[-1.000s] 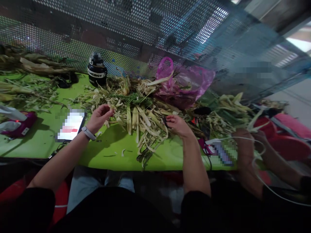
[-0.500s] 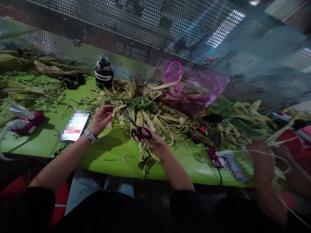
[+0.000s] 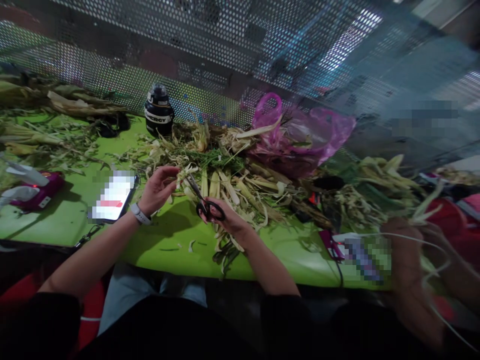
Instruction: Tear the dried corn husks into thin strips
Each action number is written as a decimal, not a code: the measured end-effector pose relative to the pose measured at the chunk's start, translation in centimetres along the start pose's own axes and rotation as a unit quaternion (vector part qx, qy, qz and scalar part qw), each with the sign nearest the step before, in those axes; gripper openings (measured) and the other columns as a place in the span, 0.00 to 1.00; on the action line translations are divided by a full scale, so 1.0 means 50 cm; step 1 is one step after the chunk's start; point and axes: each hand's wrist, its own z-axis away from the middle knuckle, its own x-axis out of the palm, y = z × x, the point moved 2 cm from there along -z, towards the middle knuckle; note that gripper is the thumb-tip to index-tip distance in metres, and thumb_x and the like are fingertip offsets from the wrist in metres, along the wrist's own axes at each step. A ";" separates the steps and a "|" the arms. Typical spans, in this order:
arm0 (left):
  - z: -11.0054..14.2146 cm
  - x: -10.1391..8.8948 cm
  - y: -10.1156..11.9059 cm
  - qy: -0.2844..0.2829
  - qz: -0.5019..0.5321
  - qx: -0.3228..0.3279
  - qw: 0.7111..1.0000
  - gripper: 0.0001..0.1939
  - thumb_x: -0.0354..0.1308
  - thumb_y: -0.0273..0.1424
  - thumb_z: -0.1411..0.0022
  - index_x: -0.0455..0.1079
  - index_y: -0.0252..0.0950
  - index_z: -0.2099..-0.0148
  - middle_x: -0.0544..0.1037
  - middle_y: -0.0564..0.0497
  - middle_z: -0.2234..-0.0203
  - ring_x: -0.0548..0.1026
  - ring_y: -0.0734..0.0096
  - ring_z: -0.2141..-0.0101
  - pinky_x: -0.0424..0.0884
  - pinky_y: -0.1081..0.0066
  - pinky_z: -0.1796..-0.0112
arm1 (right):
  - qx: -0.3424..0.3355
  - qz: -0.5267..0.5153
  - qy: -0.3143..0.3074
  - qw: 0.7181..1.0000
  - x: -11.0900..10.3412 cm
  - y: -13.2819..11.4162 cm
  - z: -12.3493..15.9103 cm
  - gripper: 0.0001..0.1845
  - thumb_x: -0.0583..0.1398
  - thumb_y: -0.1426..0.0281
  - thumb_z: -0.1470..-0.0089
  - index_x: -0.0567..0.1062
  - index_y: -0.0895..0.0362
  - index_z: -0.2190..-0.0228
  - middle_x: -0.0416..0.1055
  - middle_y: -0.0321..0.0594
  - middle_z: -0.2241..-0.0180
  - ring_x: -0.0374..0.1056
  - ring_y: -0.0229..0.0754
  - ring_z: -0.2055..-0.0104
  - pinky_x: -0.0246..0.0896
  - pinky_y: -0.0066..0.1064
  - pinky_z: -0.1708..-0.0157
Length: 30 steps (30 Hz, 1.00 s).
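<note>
Nearest, the right hand (image 3: pixel 225 215) grips black-handled scissors (image 3: pixel 204 200), blades pointing away toward the left hand (image 3: pixel 160 189), whose fingertips pinch a small pale husk piece (image 3: pixel 185 174) at the blade tips. Left of the left grip, a phone (image 3: pixel 114 196) lies on the green table (image 3: pixel 165 250). Beyond both grips spread loose husks (image 3: pixel 225 182); farther, a black bottle (image 3: pixel 159 111) and, right of it, a pink plastic bag (image 3: pixel 296 145).

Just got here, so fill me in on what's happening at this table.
The left hand pinches a small piece of pale husk in its fingers. The right hand holds black-handled scissors, their blades reaching up to that piece. Strips of husk lie heaped just beyond, in front of a pink plastic bag and a dark bottle. At the right, another person's hands are at work.
</note>
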 end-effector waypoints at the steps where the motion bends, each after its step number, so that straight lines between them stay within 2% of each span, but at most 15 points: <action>1: 0.000 0.001 0.001 0.002 -0.001 0.001 1.000 0.15 0.61 0.29 0.43 0.67 0.37 0.53 0.73 0.46 0.55 0.73 0.69 0.56 0.71 0.67 0.54 | -0.001 0.008 0.002 1.000 0.001 0.000 -0.001 0.30 0.64 0.44 0.61 0.68 0.58 0.69 0.67 0.34 0.78 0.56 0.31 0.78 0.43 0.25 0.78; 9: 0.009 0.008 0.003 -0.023 -0.018 0.015 0.999 0.14 0.60 0.29 0.43 0.68 0.38 0.53 0.73 0.45 0.56 0.73 0.67 0.54 0.70 0.64 0.52 | -0.013 0.026 0.011 1.000 -0.002 0.007 -0.006 0.30 0.63 0.44 0.60 0.67 0.58 0.69 0.68 0.33 0.78 0.55 0.30 0.79 0.41 0.25 0.80; 15: 0.010 0.009 0.003 -0.019 -0.037 0.029 0.999 0.14 0.61 0.29 0.43 0.68 0.37 0.53 0.73 0.45 0.56 0.74 0.68 0.56 0.70 0.64 0.52 | -0.023 0.030 0.013 0.999 0.000 0.011 -0.006 0.29 0.62 0.45 0.58 0.68 0.58 0.69 0.68 0.33 0.78 0.55 0.30 0.80 0.42 0.25 0.80; 21: 0.008 0.008 0.000 -0.014 -0.031 0.017 0.999 0.15 0.62 0.30 0.44 0.69 0.37 0.54 0.74 0.46 0.56 0.74 0.68 0.55 0.70 0.66 0.53 | -0.012 0.019 0.058 0.998 0.001 0.017 -0.011 0.28 0.66 0.46 0.63 0.65 0.56 0.76 0.62 0.28 0.83 0.55 0.29 0.82 0.47 0.24 0.80; 23: 0.008 0.007 0.000 -0.012 -0.015 -0.007 1.000 0.16 0.63 0.31 0.45 0.69 0.37 0.54 0.75 0.46 0.57 0.74 0.68 0.56 0.70 0.67 0.54 | -0.017 0.020 0.062 0.998 -0.001 0.016 -0.005 0.28 0.66 0.47 0.64 0.64 0.56 0.76 0.63 0.28 0.82 0.56 0.29 0.82 0.48 0.24 0.80; 28: 0.003 0.008 -0.007 -0.009 0.109 -0.156 0.982 0.14 0.63 0.39 0.44 0.70 0.36 0.59 0.78 0.49 0.66 0.76 0.72 0.66 0.71 0.72 0.65 | -0.056 -0.010 0.079 0.995 -0.020 0.006 0.017 0.31 0.65 0.44 0.65 0.67 0.56 0.71 0.67 0.33 0.77 0.58 0.31 0.80 0.49 0.25 0.80; 30: 0.000 0.007 -0.008 0.011 0.149 -0.176 0.973 0.15 0.64 0.41 0.46 0.69 0.37 0.61 0.77 0.51 0.69 0.75 0.74 0.69 0.70 0.74 0.69 | -0.057 -0.028 0.085 0.994 -0.031 0.008 0.021 0.30 0.63 0.43 0.62 0.68 0.56 0.71 0.66 0.33 0.78 0.57 0.32 0.80 0.46 0.26 0.81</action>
